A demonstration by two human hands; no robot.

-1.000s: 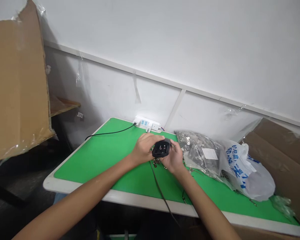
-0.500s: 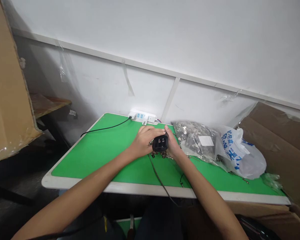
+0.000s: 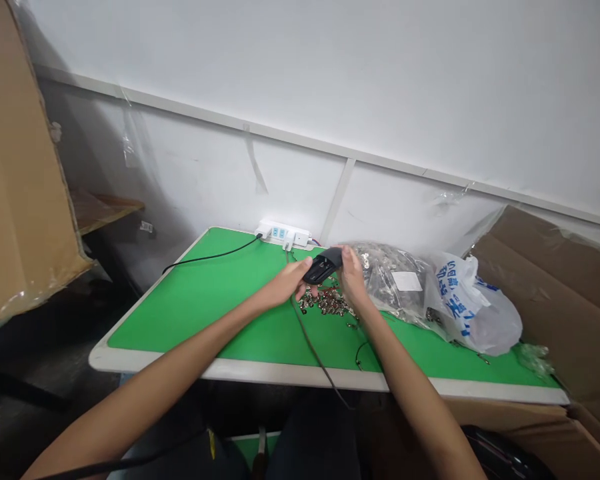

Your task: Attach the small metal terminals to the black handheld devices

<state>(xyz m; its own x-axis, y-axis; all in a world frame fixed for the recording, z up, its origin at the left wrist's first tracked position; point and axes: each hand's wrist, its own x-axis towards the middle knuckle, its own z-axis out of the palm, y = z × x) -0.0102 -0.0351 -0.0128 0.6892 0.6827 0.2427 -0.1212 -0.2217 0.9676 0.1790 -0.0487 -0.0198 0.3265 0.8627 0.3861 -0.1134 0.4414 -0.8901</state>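
Black connector (image 3: 323,265) is grasped in the fingertips of both hands, apparently held just above the mat, with its long axis slanting from lower left to upper right. The fingers of the right hand (image 3: 353,280) are closed on its upper-right end, while the fingertips of the left hand (image 3: 287,283) press against its lower-left end. Neither hand is clearly nearer overall, though the right has the fuller hold.

Directly below the fingers lies a loose pile of small metal parts (image 3: 326,301), with a dark cord (image 3: 313,340) starting beside it, running toward the person and dropping over the table edge (image 3: 280,371). Whether that cord joins the connector, the pictures do not show. A thin wire loop (image 3: 361,355) lies nearer the person, below the right wrist.

Just right of the right hand's fingers sits a clear bag of metal parts (image 3: 390,280), and beyond it a white plastic bag (image 3: 473,310) with blue print. Past the fingers, on the far side of the green mat (image 3: 205,317), a white power strip (image 3: 283,233) stands against the wall, feeding a black cable (image 3: 210,253) that runs off to the left. Cardboard sheets (image 3: 545,300) rise further right.
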